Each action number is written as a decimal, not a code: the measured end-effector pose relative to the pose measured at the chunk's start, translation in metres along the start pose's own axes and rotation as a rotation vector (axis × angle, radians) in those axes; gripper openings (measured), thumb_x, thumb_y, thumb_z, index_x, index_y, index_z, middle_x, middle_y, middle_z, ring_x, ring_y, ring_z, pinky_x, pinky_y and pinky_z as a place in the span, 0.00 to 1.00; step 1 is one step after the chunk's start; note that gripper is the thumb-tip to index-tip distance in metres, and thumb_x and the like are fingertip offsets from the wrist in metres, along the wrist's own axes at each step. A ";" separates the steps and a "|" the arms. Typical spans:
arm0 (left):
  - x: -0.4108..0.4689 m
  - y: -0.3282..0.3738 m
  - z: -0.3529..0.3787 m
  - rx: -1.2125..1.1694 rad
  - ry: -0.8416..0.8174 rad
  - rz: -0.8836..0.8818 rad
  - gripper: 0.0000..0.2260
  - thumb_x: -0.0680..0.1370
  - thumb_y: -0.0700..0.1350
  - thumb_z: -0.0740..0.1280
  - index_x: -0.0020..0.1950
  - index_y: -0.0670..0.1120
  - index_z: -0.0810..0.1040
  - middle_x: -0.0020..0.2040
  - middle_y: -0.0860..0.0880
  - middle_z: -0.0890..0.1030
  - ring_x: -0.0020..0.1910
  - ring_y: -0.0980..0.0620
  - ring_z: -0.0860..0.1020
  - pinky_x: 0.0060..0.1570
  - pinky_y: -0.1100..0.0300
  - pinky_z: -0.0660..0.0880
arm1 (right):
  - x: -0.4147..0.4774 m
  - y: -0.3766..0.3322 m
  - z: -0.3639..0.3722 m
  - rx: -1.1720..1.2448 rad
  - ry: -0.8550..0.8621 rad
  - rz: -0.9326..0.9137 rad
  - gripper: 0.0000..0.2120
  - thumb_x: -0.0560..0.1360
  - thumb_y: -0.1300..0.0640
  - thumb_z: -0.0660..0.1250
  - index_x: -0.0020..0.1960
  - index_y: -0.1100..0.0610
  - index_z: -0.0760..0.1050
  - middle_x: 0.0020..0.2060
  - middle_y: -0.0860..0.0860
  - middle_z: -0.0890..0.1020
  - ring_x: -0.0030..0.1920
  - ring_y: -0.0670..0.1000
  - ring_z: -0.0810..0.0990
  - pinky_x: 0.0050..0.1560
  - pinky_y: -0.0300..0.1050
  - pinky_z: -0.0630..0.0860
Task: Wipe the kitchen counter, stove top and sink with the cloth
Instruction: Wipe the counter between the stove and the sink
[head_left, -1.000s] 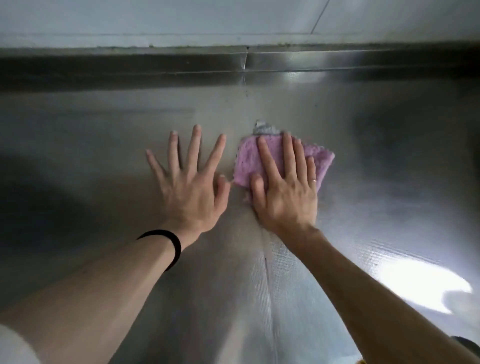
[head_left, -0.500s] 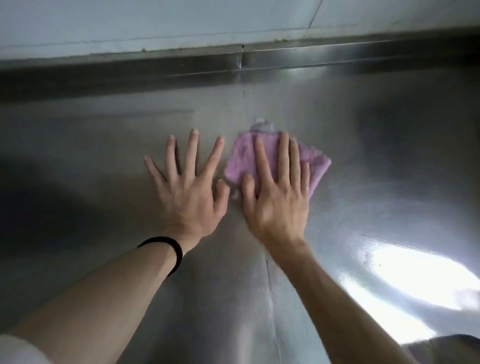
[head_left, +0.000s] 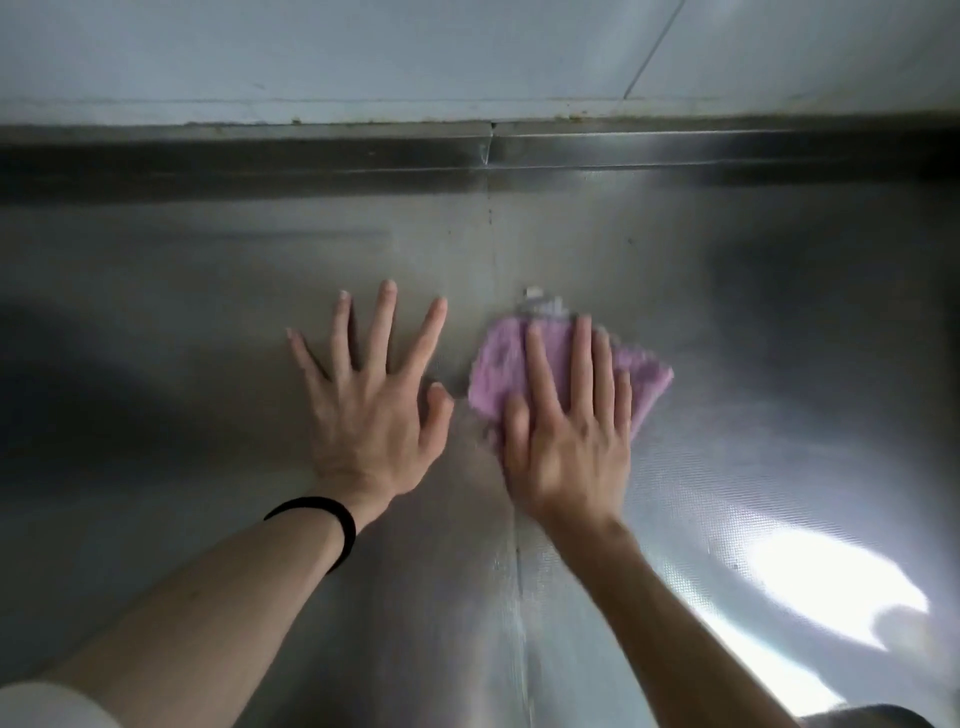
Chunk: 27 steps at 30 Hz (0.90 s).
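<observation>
A pink cloth (head_left: 647, 376) with a grey edge lies flat on the stainless steel counter (head_left: 182, 322). My right hand (head_left: 569, 431) presses on the cloth with straight fingers and covers most of it; it is blurred by motion. Just left of the cloth, my left hand (head_left: 371, 400) rests flat on the bare steel with its fingers spread. A black band circles my left wrist.
A raised steel backsplash (head_left: 675, 156) runs along the counter's far edge, with a white tiled wall (head_left: 363, 52) above it. A seam (head_left: 519, 571) in the steel runs between my arms. Bright glare lies on the counter at the lower right.
My right hand first slid the cloth left toward my left hand, then back right and slightly nearer. My left hand has stayed flat in place.
</observation>
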<state>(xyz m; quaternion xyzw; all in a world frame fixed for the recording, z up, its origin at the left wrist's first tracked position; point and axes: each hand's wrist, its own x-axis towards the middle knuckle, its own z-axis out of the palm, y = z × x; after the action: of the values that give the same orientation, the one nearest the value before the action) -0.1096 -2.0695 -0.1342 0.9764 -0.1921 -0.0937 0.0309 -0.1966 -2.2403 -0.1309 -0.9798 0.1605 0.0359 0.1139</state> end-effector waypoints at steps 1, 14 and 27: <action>0.000 -0.001 0.000 0.000 -0.004 -0.004 0.33 0.80 0.58 0.55 0.86 0.60 0.53 0.87 0.46 0.52 0.83 0.32 0.52 0.75 0.21 0.47 | 0.031 0.001 -0.001 0.004 0.005 0.012 0.30 0.86 0.43 0.54 0.85 0.46 0.50 0.84 0.59 0.52 0.84 0.60 0.50 0.83 0.62 0.49; 0.000 0.002 0.000 0.023 0.007 -0.012 0.33 0.79 0.56 0.55 0.85 0.59 0.55 0.86 0.45 0.54 0.83 0.32 0.53 0.74 0.21 0.49 | 0.032 0.009 -0.001 0.043 0.083 0.050 0.29 0.87 0.41 0.50 0.85 0.45 0.50 0.85 0.57 0.51 0.85 0.57 0.48 0.83 0.60 0.48; 0.000 -0.001 0.005 0.045 0.041 0.005 0.33 0.78 0.57 0.55 0.85 0.59 0.57 0.85 0.45 0.56 0.81 0.31 0.56 0.72 0.20 0.52 | -0.157 0.028 0.006 0.031 -0.095 -0.084 0.31 0.81 0.41 0.58 0.83 0.45 0.61 0.83 0.58 0.58 0.82 0.59 0.60 0.80 0.60 0.57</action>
<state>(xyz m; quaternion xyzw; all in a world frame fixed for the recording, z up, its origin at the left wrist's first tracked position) -0.1106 -2.0689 -0.1392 0.9781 -0.1958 -0.0692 0.0128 -0.3542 -2.2167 -0.1259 -0.9810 0.1143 0.0749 0.1378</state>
